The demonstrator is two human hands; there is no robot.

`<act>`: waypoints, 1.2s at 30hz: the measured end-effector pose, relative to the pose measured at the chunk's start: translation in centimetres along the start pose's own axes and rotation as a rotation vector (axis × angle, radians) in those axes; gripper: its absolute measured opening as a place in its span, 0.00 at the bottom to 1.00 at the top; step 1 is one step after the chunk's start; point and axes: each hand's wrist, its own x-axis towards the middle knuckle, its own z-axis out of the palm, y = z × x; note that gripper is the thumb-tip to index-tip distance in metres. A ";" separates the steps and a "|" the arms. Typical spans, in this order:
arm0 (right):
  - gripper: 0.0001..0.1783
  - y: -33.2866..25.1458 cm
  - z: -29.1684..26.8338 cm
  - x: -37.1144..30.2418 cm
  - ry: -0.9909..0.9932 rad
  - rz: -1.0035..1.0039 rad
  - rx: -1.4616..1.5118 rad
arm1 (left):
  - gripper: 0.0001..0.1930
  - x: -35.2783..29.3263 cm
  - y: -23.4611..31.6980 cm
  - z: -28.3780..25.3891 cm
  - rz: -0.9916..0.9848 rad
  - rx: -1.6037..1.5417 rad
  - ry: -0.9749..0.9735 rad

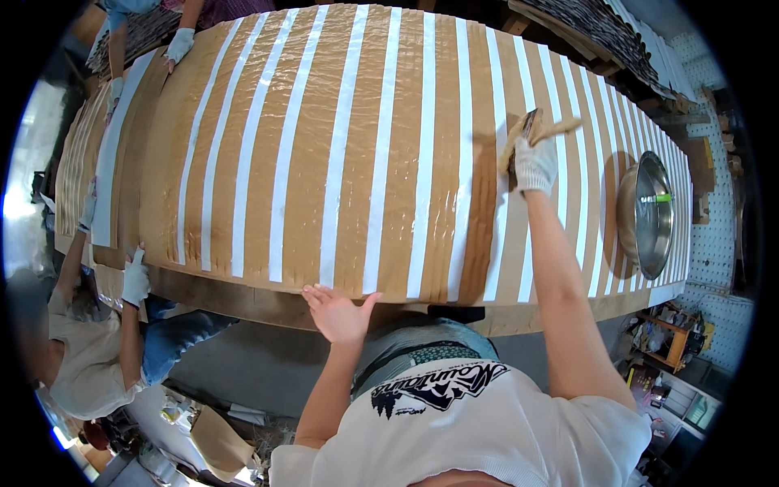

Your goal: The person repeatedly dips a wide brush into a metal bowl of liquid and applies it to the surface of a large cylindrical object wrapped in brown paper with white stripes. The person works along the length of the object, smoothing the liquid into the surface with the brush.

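Observation:
Brown paper with white stripes (345,162) covers the long work surface before me. My right hand (535,166), in a white glove, is closed round a wide tan and dark brush (517,140), with a tan handle-like piece sticking out to the right. The hand hides part of the brush. Just left of it, a dark wet streak (480,219) runs from near the brush to the near edge. My left hand (339,315) is bare, its fingers spread and resting at the paper's near edge. Nothing is in it.
A round metal basin (627,213) with a green item inside stands on the striped paper at right. Two other people work at the left end; one's gloved hand (136,280) touches the near edge, another's gloved hand (179,46) the far edge. Shelves (677,345) stand at lower right.

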 end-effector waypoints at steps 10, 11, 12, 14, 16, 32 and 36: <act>0.28 -17.8 9.8 -16.8 -0.528 -0.101 0.086 | 0.63 -0.3 -0.2 -1.6 0.006 0.035 -0.115; 0.29 -17.0 10.2 -17.2 -0.519 -0.079 0.085 | 0.64 -0.3 -0.3 -1.2 0.019 0.039 -0.087; 0.30 -16.0 10.7 -17.7 -0.508 -0.055 0.085 | 0.65 -0.4 -0.4 -0.5 0.035 0.044 -0.060; 0.34 -10.9 8.9 -16.3 -0.429 -0.150 0.149 | 0.66 -0.9 -1.2 -0.7 0.074 0.026 -0.071; 0.31 -8.3 3.8 -15.1 -0.375 0.067 -0.076 | 0.65 -1.8 -1.8 -1.4 0.146 0.050 -0.065; 0.26 -13.6 8.1 -26.4 -0.374 -0.071 0.085 | 0.24 -0.4 -9.0 1.7 0.485 -0.277 0.263; 0.29 -5.1 2.5 -24.7 -0.285 -0.027 -0.091 | 0.24 -0.5 -10.0 2.1 0.519 -0.330 0.272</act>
